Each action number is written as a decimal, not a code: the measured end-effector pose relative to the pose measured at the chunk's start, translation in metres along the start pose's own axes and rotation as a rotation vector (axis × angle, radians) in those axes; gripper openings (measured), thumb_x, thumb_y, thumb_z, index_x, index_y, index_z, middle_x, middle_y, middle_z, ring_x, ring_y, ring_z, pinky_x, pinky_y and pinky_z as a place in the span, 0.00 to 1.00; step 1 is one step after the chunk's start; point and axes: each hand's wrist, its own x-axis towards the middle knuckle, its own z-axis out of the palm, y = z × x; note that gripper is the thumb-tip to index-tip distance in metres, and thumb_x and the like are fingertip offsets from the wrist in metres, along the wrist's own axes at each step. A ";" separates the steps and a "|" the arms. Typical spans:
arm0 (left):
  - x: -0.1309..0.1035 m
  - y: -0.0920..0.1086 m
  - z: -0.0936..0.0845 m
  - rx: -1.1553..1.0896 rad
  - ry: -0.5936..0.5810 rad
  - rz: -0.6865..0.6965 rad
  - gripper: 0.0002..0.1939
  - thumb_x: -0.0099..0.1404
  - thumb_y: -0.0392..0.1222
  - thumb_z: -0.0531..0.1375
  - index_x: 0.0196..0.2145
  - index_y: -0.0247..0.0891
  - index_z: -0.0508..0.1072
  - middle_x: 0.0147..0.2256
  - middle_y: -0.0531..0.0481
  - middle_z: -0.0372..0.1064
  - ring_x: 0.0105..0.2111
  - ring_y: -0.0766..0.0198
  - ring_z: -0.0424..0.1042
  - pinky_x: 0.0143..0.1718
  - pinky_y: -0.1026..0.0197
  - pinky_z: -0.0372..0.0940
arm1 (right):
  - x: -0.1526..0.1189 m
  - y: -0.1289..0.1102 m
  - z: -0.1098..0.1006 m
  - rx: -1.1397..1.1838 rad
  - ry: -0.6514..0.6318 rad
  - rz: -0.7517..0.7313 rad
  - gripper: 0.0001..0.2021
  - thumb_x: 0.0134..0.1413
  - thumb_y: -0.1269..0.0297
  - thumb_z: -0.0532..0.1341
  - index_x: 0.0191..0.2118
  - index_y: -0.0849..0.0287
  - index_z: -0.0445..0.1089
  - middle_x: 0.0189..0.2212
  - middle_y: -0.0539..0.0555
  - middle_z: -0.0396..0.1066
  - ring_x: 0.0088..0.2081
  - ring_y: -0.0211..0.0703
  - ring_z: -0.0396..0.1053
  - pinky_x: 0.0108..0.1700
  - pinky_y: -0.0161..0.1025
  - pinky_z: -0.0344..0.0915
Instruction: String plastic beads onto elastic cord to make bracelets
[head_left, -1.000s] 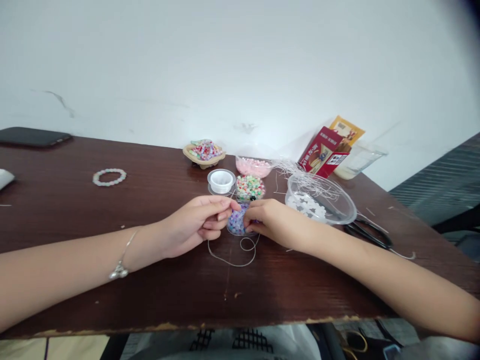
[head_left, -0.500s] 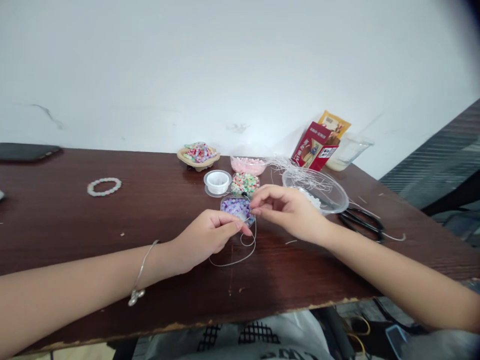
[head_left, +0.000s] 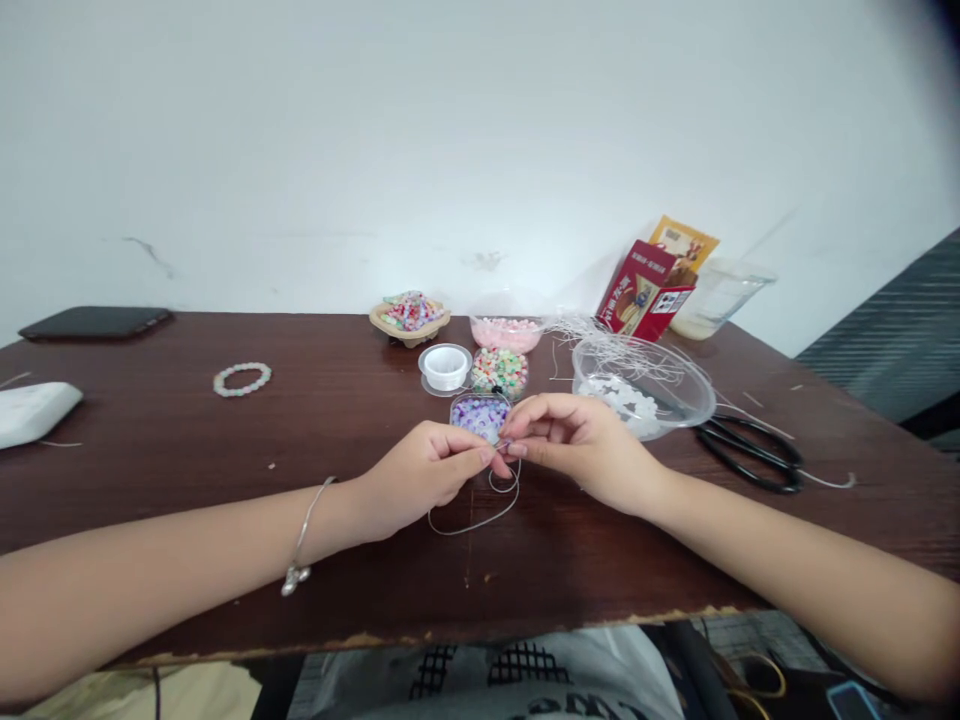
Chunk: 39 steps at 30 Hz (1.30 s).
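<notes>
My left hand pinches a thin clear string between thumb and forefinger, and the string's tail loops down over the table. Fingertip to fingertip with it, my right hand is closed on a tiny purplish bead at the string's end; whether the string runs through the bead I cannot tell. Just behind the fingers is a small clear box of purple beads. A box of multicoloured beads adjoins it, with a bowl of pink beads farther back.
Left of the boxes sits a spool of white string, near a tray of coloured beads. To the right are a clear bowl with white pieces, black-handled scissors, a red box and a cup. A beaded bracelet lies left.
My right hand has come down from above the purple beads to meet my left fingertips at the string. The view has shifted slightly left.
</notes>
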 end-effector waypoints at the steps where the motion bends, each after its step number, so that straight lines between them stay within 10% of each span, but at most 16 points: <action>1: 0.000 -0.001 0.000 -0.002 0.001 -0.003 0.16 0.63 0.49 0.57 0.32 0.31 0.74 0.15 0.62 0.41 0.16 0.76 0.40 0.18 0.67 0.38 | 0.000 0.001 0.000 0.005 0.006 0.000 0.06 0.45 0.72 0.67 0.32 0.61 0.71 0.30 0.49 0.74 0.33 0.34 0.74 0.39 0.34 0.71; 39: -0.002 0.002 0.001 0.237 0.018 0.045 0.17 0.63 0.49 0.55 0.33 0.32 0.76 0.14 0.61 0.44 0.16 0.74 0.43 0.17 0.68 0.43 | 0.000 0.012 -0.004 0.032 -0.052 -0.007 0.07 0.43 0.72 0.69 0.31 0.61 0.72 0.31 0.49 0.71 0.33 0.32 0.70 0.39 0.32 0.69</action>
